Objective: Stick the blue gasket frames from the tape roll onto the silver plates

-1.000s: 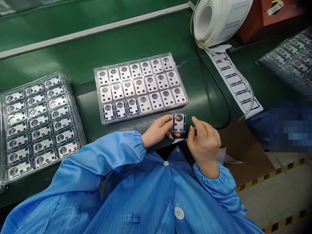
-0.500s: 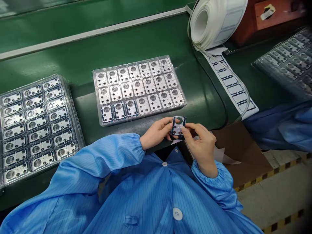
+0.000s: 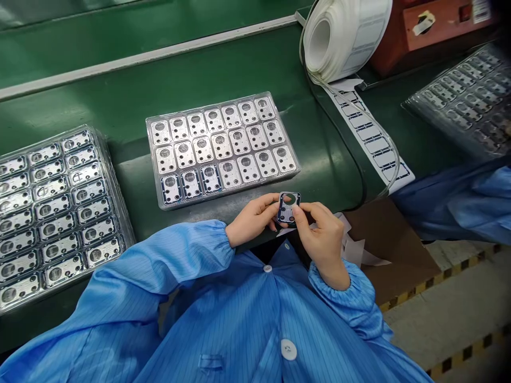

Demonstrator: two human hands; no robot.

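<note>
I hold a small rectangular metal plate (image 3: 289, 205) with a dark blue rim and a round hole just above the near edge of the green belt. My left hand (image 3: 253, 218) grips its left side with closed fingers. The thumb and fingers of my right hand (image 3: 321, 234) pinch its lower right corner. Just beyond lies a clear tray (image 3: 222, 147) of several silver plates; three in its near-left row carry blue rims.
A stack of filled trays (image 3: 56, 207) sits at the left. A white label roll (image 3: 343, 34) stands at the back right, its strip (image 3: 373, 138) trailing down the belt. A brown box (image 3: 389, 250) lies beside my right arm. Another person's blue sleeve (image 3: 459, 202) and more trays (image 3: 467, 96) are at the right.
My right hand has come in from the right and closed onto the plate's lower right corner. The left hand kept hold of the plate throughout.
</note>
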